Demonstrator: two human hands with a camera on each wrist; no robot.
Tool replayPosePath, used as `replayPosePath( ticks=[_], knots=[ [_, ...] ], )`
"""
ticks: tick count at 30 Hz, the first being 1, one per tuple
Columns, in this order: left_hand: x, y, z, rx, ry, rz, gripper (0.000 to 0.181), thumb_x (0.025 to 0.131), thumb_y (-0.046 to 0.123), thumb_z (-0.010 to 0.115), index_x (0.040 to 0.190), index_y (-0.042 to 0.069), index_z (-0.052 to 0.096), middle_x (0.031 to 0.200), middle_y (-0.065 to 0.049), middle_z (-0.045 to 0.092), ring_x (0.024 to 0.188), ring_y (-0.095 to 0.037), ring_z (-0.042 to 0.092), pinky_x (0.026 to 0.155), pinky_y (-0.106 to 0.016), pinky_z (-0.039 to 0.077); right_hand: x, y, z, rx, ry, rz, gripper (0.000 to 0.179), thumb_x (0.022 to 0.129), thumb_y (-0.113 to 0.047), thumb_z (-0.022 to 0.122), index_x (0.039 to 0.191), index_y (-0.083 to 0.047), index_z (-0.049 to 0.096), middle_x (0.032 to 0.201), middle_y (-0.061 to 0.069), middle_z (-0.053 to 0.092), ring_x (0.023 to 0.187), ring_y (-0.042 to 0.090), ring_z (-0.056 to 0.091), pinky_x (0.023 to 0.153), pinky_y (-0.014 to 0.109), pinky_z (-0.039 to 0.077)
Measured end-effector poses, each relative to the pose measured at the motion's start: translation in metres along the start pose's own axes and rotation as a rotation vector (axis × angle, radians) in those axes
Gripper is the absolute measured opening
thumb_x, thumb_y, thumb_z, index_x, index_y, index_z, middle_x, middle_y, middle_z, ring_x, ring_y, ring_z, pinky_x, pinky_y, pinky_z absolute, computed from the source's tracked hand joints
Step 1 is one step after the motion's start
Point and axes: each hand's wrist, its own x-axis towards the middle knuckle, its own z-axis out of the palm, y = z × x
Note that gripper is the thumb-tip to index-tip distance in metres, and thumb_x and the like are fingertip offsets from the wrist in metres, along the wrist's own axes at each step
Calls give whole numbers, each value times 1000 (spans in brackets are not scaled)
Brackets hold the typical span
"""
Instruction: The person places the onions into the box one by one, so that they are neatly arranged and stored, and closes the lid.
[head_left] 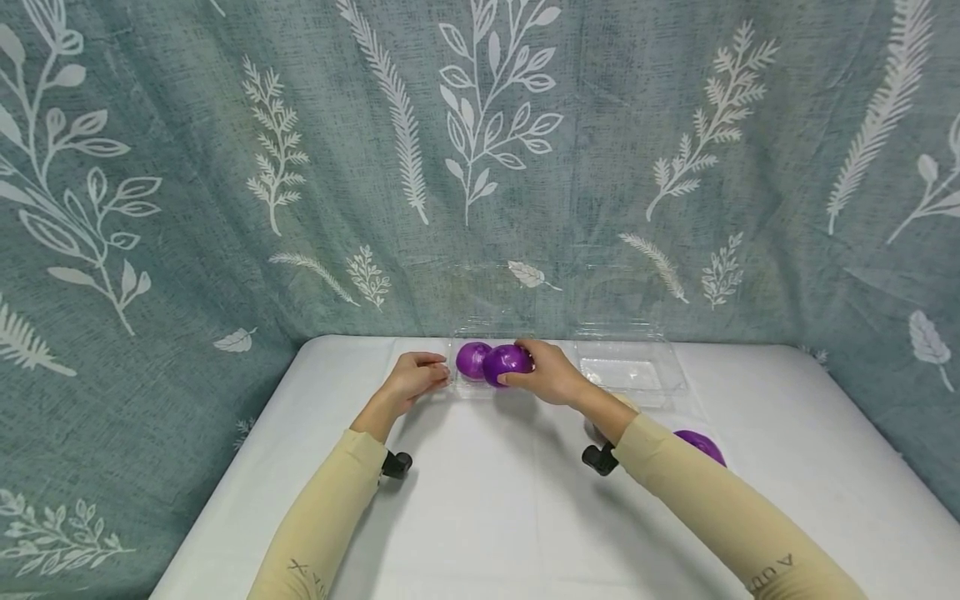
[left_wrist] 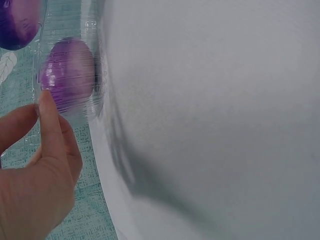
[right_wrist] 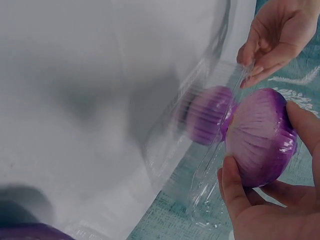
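In the head view my right hand (head_left: 557,377) grips a purple onion (head_left: 504,365) over the right part of a clear plastic container (head_left: 480,394). Fingers and thumb lie around the onion's sides in the right wrist view, and its pale streaked face (right_wrist: 255,135) is turned to the container. Inside the container's left part sits a second purple onion (head_left: 471,360), seen through the ribbed wall in the left wrist view. My left hand (head_left: 415,379) pinches the container's left rim between thumb and fingertips, right beside that onion (left_wrist: 70,75).
Another clear container part (head_left: 630,373) stands to the right at the table's back edge. A further purple onion (head_left: 701,444) is partly hidden by my right sleeve, near a pale rounded thing (head_left: 594,430) behind the wrist. A patterned curtain (head_left: 420,275) hangs behind the white table (head_left: 480,500).
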Motion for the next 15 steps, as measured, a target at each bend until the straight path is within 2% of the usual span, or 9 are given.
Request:
replayPosePath(
  ticks=[9,15],
  knots=[
    [0,1,1,8,1,-3,44,99,-7,58,142,-13,50,106,-14,59,123,-42,59,91,-28,62,7,9,-1,-42,15,10,67,94,-26,76,143,10,46,134,29,59,121,42,61,105,51,55],
    [-1,2,1,13,4,-1,43,99,-7,57,141,-13,50,106,-14,59,123,-43,59,92,-29,62,15,15,-2,-119,16,-24,63,94,-25,76,140,10,49,131,28,60,119,41,61,103,51,55]
  ],
)
